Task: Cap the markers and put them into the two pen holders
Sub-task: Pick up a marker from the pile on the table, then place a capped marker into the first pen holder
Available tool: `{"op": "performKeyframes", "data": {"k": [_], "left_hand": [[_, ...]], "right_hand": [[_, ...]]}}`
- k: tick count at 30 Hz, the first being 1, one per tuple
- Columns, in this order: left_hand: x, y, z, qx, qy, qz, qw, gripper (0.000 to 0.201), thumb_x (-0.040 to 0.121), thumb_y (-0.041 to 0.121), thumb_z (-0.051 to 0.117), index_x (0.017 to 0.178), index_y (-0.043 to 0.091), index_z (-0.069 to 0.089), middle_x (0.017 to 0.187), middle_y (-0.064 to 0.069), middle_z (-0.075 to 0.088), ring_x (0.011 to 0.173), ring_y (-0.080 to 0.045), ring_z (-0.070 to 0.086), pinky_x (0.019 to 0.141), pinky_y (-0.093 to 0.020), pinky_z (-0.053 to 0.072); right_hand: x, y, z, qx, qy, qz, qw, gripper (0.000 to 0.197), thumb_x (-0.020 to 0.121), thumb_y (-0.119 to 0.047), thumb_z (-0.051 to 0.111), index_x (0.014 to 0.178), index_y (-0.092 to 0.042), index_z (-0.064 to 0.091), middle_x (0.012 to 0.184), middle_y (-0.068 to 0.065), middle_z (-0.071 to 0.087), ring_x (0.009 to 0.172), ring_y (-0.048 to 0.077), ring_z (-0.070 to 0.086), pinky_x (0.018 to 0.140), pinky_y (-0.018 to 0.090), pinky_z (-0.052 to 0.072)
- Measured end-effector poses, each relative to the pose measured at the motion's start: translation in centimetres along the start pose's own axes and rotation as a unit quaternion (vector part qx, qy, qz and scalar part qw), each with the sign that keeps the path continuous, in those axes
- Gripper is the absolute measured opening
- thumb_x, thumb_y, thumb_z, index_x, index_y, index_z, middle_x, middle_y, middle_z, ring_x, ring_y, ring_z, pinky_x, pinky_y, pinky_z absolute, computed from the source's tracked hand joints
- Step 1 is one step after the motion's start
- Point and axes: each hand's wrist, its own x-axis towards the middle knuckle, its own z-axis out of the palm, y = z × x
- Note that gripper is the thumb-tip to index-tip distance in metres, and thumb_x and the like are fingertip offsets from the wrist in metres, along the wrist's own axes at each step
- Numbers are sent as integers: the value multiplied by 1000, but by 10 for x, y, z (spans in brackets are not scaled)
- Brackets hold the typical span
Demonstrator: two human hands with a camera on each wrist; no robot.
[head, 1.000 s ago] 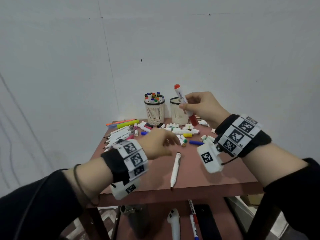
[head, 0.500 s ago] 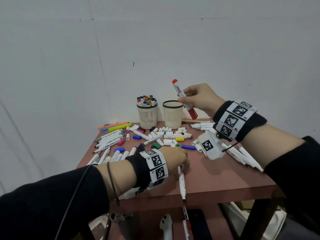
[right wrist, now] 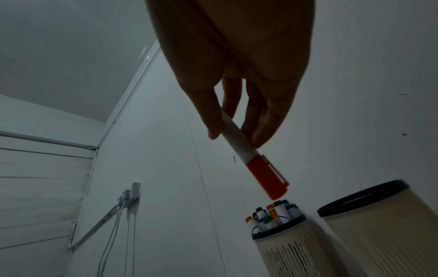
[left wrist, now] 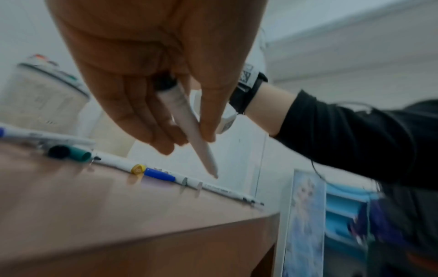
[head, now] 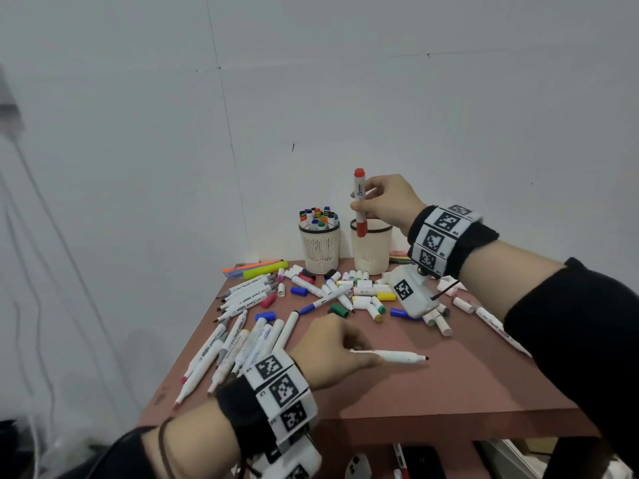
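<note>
Right hand [head: 387, 202] pinches capped red marker [head: 359, 202] upright above empty holder [head: 371, 250]. Left hand [head: 332, 347] pinches uncapped white marker [head: 390, 356] above table [head: 449, 385].

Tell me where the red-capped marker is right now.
In the head view the red-capped marker stands upright in the right hand, cap down over the right pen holder, beside the full left pen holder.

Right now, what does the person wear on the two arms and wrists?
Both arms have black long sleeves pushed up. Each wrist carries a black band with white square tags printed in black patterns, and a white camera box hangs beneath. The left hand wrist also has a thin dark cord bracelet; the right hand box trails a thin black cable.
</note>
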Motion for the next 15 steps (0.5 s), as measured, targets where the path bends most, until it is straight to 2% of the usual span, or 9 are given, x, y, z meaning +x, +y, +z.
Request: {"op": "performKeyframes", "data": {"k": [3, 5, 6, 8, 9, 10, 12, 15], "left_hand": [[-7, -10, 5, -150, 38, -67, 986, 17, 78, 33, 74, 83, 17, 76, 65, 1, 68, 62, -8, 58, 62, -23, 47], [-10, -15, 11, -245, 63, -115, 960, 11, 80, 25, 74, 79, 14, 76, 64, -4, 68, 62, -12, 59, 66, -28, 52], [-10, -17, 15, -307, 75, -145, 938, 9, 81, 18, 73, 77, 11, 74, 64, -7, 67, 60, -13, 58, 62, -26, 51], [-8, -21, 20, -460, 78, -197, 862, 6, 83, 5, 68, 83, 0, 72, 67, -14, 65, 60, -18, 61, 58, -24, 48], [-7, -23, 21, -517, 79, -211, 826, 7, 84, 0, 66, 87, -5, 70, 70, -18, 65, 63, -22, 64, 58, -24, 50], [-5, -25, 22, -550, 84, -216, 802, 8, 84, -3, 65, 90, -8, 68, 73, -21, 66, 66, -26, 65, 58, -24, 54], [-1, -27, 20, -590, 89, -207, 775, 10, 83, -6, 64, 91, -11, 65, 75, -24, 66, 67, -29, 66, 57, -25, 55], [4, -29, 17, -632, 82, -199, 745, 13, 82, -5, 65, 93, -12, 65, 78, -23, 68, 64, -23, 69, 54, -23, 54]], "right_hand": [[9, -4, 10, -22, 1, -13, 1000, 16, 79, -6, 71, 93, -14, 67, 82, 2, 63, 90, 25, 67, 86, 38, 56], [15, -7, 15, -46, 15, -20, 999, 16, 79, -4, 67, 93, -11, 67, 84, 2, 62, 90, 23, 64, 88, 36, 54], [20, -9, 18, -55, 23, -20, 998, 17, 78, -3, 66, 94, -10, 67, 84, 2, 62, 90, 22, 63, 88, 35, 53], [29, -13, 23, -53, 41, -13, 998, 17, 77, -2, 63, 93, -9, 65, 79, -2, 59, 90, 23, 62, 87, 36, 54], [34, -14, 25, -44, 47, -9, 998, 15, 77, -3, 61, 90, -9, 64, 77, -3, 58, 92, 25, 63, 87, 38, 54], [38, -16, 28, -34, 52, -6, 998, 12, 78, -3, 59, 88, -10, 63, 76, -4, 57, 94, 26, 64, 87, 40, 54], [48, -17, 32, -21, 61, -4, 998, 12, 79, -5, 57, 89, -9, 62, 78, -2, 58, 95, 27, 64, 88, 43, 53], [62, -17, 41, -15, 85, -8, 996, 27, 80, -4, 57, 107, -3, 56, 85, 0, 54, 94, 28, 62, 87, 44, 53]]}}
